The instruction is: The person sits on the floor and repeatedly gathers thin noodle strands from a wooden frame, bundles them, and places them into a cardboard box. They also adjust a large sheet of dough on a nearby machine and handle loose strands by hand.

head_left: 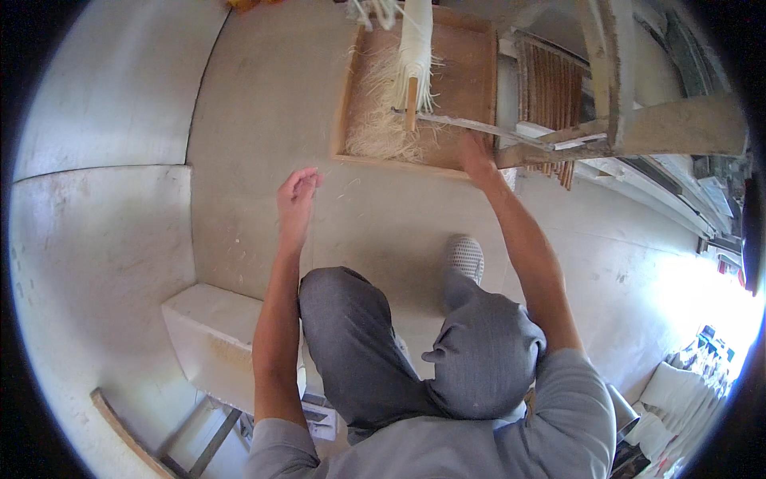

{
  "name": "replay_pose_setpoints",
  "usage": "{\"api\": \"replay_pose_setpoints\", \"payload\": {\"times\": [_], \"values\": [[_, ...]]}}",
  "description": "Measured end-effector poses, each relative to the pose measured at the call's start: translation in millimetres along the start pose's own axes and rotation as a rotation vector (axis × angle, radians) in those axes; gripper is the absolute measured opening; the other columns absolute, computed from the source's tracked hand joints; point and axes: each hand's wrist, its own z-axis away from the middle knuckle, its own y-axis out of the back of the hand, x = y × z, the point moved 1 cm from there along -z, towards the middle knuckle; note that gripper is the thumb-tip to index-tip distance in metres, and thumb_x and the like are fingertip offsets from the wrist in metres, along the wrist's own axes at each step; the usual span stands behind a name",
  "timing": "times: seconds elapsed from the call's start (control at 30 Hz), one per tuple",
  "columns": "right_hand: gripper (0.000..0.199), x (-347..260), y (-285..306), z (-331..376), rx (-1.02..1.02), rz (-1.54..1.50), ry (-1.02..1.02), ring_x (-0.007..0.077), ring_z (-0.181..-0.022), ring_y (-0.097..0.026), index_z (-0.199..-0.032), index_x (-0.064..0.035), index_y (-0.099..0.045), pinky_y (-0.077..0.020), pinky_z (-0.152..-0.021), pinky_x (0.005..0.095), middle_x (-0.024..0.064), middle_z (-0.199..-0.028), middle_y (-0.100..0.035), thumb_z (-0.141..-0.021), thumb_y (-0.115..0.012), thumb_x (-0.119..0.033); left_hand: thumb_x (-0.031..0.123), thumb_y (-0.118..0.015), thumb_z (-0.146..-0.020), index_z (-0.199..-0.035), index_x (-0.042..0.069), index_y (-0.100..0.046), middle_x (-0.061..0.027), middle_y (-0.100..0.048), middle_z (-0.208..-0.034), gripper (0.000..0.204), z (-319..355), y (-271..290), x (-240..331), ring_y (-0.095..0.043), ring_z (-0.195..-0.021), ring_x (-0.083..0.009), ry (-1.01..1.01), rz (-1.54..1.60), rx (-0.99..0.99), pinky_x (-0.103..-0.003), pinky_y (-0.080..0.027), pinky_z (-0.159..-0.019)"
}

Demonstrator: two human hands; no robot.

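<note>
A shallow wooden tray (pixel 467 36) sits ahead of me, with loose pale noodle strands (pixel 381 137) scattered over its left half. Over it hangs a thick bundle of long white noodles (pixel 416 48), with the end of a wooden stick (pixel 412 100) showing at its near end. My right hand (pixel 477 160) reaches across the tray's near right corner; its fingers blend into the brown tray, so their grip is unclear. Left of the tray, my left hand (pixel 297 195) is raised in the air with its fingers curled in, and no object shows in it.
A wooden frame (pixel 678 128) with a thin bar (pixel 487 128) juts in from the right, beside several brown rods (pixel 550 84). A white block-shaped box (pixel 215 319) stands by my left forearm. Pale panels (pixel 104 239) line the left side; my shoe (pixel 464 257) rests on the floor.
</note>
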Motion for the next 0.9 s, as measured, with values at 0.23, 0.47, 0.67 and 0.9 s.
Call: {"api": "replay_pose_setpoints", "payload": {"times": [0.23,0.47,0.67,0.9], "values": [[0.023,-3,-39,-25,-0.155,-0.006,-0.087,0.0446,-0.101,-0.068,-0.106,0.0,-0.07,-0.0541,-0.085,0.0545,0.0264,-0.107,-0.07,-0.094,-0.054,-0.012,0.013,-0.059,-0.1,-0.118,0.005,-0.068,-0.0042,-0.073,-0.101,0.021,43,64,-3,-0.067,-0.094,-0.0127,0.099,-0.032,0.09,-0.029,-0.049,-0.082],[0.017,-68,137,64,-0.168,-0.913,-0.318,0.0145,-0.067,-0.064,-0.091,0.0007,-0.068,-0.0507,-0.062,0.0292,0.0063,-0.075,-0.07,-0.096,-0.063,-0.015,0.006,-0.068,-0.092,-0.135,0.007,-0.06,-0.0085,-0.072,-0.113,0.044,39,5,33,-0.066,-0.091,-0.0114,-0.097,-0.043,-0.17,-0.03,-0.053,-0.079],[0.01,-154,297,88,-0.232,-1.505,-0.08,0.0168,-0.071,-0.063,-0.092,0.0021,-0.06,-0.0487,-0.056,0.0275,0.0134,-0.09,-0.064,-0.096,-0.059,-0.007,0.007,-0.073,-0.086,-0.136,0.01,-0.057,0.0005,-0.068,-0.107,0.052,40,-136,113,-0.064,-0.085,-0.0113,-0.299,0.17,-0.865,-0.029,-0.052,-0.072],[0.016,-167,356,77,-0.14,-1.794,0.131,0.0193,-0.072,-0.064,-0.095,-0.0002,-0.058,-0.0484,-0.057,0.0286,0.013,-0.091,-0.062,-0.095,-0.061,-0.016,0.019,-0.061,-0.101,-0.095,0.002,-0.069,-0.0016,-0.065,-0.077,0.019,45,-97,71,-0.061,-0.071,-0.011,-0.127,0.023,-0.68,-0.027,-0.052,-0.066]]}}
